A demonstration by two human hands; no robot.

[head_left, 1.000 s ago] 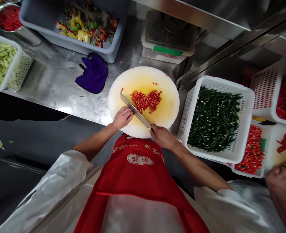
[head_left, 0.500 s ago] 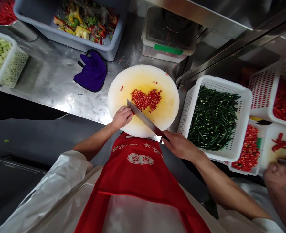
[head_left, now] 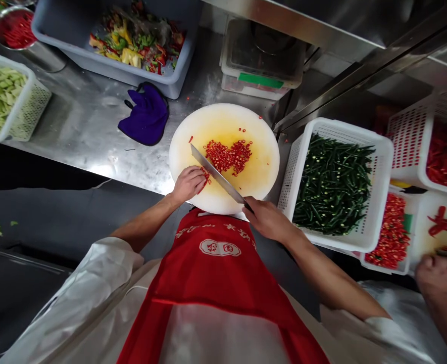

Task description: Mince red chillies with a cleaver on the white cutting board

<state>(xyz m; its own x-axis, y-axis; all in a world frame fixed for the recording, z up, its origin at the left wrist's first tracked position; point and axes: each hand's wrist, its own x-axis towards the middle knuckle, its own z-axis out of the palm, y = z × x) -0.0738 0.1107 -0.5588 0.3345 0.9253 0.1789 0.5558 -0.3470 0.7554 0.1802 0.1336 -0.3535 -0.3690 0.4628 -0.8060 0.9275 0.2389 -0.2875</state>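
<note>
On a round white cutting board (head_left: 259, 187) lies a heap of chopped red chilies (head_left: 229, 155), cut into small rings. My right hand (head_left: 264, 216) grips the handle of a kitchen knife (head_left: 217, 175), whose long blade slants up and left across the board. Just left of the blade, my left hand (head_left: 188, 184) has its fingers curled over red chilies (head_left: 205, 179) at the board's near left edge. Part of those chilies is hidden under the fingers.
At right, a white basket (head_left: 385, 146) holds green chilies, beside a tub of chopped red chilies (head_left: 390, 232). Another person's hand (head_left: 439, 273) is at far right. A purple cloth (head_left: 145, 114), a grey bin (head_left: 178, 83) of scraps and lidded containers (head_left: 263, 60) stand behind.
The knife and my right hand have shifted left and slightly up. More red chili pieces show beside my left fingers, which stay curled in nearly the same place.
</note>
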